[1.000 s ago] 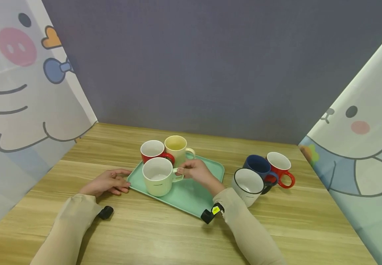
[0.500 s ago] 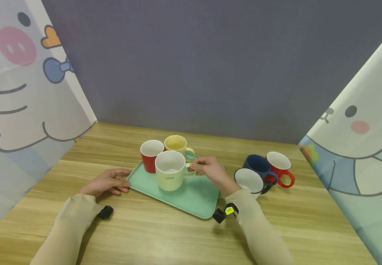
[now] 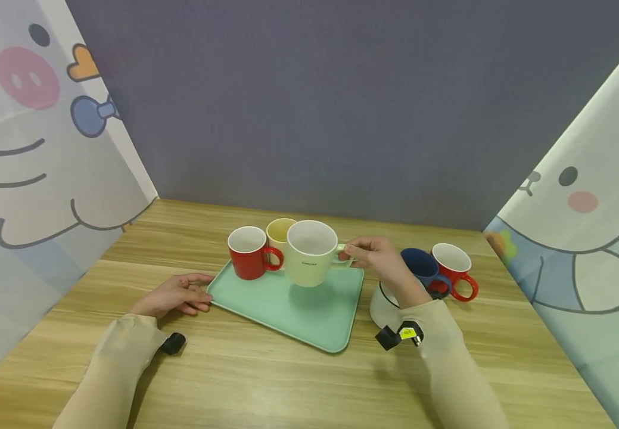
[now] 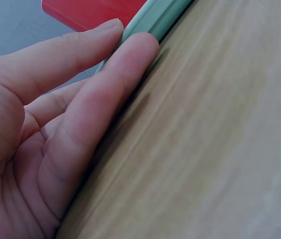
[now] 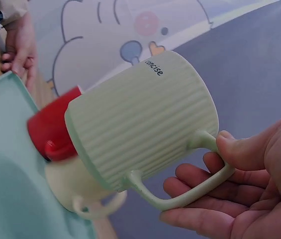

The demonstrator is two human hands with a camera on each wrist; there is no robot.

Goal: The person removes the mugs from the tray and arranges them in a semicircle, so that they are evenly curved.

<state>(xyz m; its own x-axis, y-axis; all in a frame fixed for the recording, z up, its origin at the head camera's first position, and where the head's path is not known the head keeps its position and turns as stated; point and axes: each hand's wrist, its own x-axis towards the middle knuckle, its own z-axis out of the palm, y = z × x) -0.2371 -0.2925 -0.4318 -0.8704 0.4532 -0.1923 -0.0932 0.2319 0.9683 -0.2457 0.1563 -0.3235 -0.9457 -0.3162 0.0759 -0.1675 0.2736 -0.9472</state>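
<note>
My right hand (image 3: 381, 262) grips the handle of a pale green ribbed mug (image 3: 309, 256), held upright above the tray. The right wrist view shows the thumb on top of the handle, fingers beneath it, and "concise" printed near the mug's rim. My left hand (image 3: 177, 295) rests at the left corner of a green tray (image 3: 288, 310). In the left wrist view its fingertips (image 4: 139, 50) touch the tray's rim. A red mug (image 3: 247, 259) with a white inside stands at the tray's back left. Beside it a yellow mug (image 3: 278, 231) is partly hidden behind the green one.
Right of the tray stand a white mug with a black rim (image 3: 381, 307), partly covered by my right arm, a dark blue mug (image 3: 419, 265) and another red mug (image 3: 451, 262). A grey panel (image 3: 309, 119) rises behind the wooden table (image 3: 266, 387), with printed cloths at both sides.
My right hand has lifted the pale green mug off the tray's left part and carried it right and backward. The red mug's handle is uncovered again. My left hand has stayed at the tray's corner.
</note>
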